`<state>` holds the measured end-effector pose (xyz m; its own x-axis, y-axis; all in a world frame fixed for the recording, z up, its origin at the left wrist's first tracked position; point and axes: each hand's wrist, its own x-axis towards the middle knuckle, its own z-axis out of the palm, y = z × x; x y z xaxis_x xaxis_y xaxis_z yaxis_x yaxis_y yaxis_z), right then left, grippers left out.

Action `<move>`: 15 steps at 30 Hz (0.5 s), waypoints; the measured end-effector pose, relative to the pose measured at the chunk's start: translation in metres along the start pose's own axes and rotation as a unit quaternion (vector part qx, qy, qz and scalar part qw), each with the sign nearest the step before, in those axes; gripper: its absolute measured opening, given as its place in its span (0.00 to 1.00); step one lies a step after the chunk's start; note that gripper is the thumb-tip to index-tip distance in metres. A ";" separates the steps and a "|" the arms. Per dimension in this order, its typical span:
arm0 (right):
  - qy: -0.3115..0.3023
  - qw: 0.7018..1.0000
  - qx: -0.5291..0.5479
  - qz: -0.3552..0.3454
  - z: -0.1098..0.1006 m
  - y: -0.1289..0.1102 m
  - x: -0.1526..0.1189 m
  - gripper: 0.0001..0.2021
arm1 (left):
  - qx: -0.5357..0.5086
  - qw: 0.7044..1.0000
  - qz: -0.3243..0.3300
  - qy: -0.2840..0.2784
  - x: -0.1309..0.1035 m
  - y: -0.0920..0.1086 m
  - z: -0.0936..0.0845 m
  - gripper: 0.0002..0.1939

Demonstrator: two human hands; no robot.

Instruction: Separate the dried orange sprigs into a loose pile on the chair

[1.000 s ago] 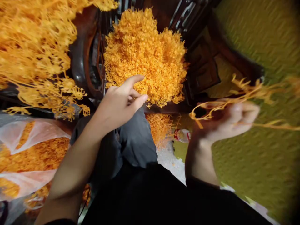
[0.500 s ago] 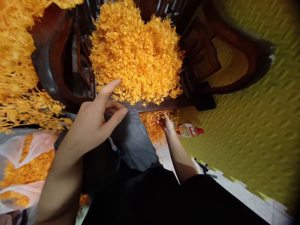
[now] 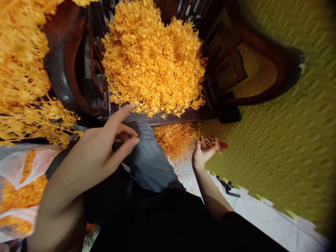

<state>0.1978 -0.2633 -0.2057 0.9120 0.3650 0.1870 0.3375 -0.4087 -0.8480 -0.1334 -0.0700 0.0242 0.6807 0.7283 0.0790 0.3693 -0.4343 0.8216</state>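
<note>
A large heap of orange plastic pieces point(image 3: 154, 63) lies on the seat of a dark wooden chair point(image 3: 183, 117). My left hand point(image 3: 105, 143) is over my grey-clad knee, just in front of the heap; its index finger is stretched out, its thumb is apart, and nothing shows in it. Below the seat's front edge, to the right, my right hand point(image 3: 204, 152) has its fingers round a thin orange branched strand point(image 3: 203, 140). A second orange pile point(image 3: 174, 138) sits under the seat, left of that hand.
More orange pieces point(image 3: 23, 70) are heaped at the left. Pinkish plastic bags point(image 3: 39, 159) with orange pieces stand at lower left. A red-capped bottle point(image 3: 223, 145) is behind my right hand, on a yellow textured mat point(image 3: 275, 147). Curved chair arms flank the seat.
My right hand has moved right, away from the pile under the seat, and now has an orange strand in it. My left hand has shifted slightly down and left.
</note>
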 end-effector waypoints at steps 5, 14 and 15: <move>-0.179 0.962 -0.201 0.049 -0.002 -0.020 0.027 0.28 | -0.017 1.000 -0.015 0.017 -0.011 -0.003 -0.008 0.31; -0.423 0.799 -0.408 0.126 -0.010 -0.032 0.074 0.25 | -0.026 1.000 0.005 -0.016 -0.026 -0.002 -0.015 0.22; -0.420 0.802 -0.413 0.103 -0.011 -0.037 0.076 0.26 | -0.038 0.999 0.000 -0.014 -0.027 0.000 -0.016 0.21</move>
<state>0.2572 -0.2295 -0.1548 0.6061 0.5115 -0.6091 0.5554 -0.8203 -0.1362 -0.1619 -0.0809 0.0309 0.6985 0.7128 0.0635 0.3208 -0.3912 0.8626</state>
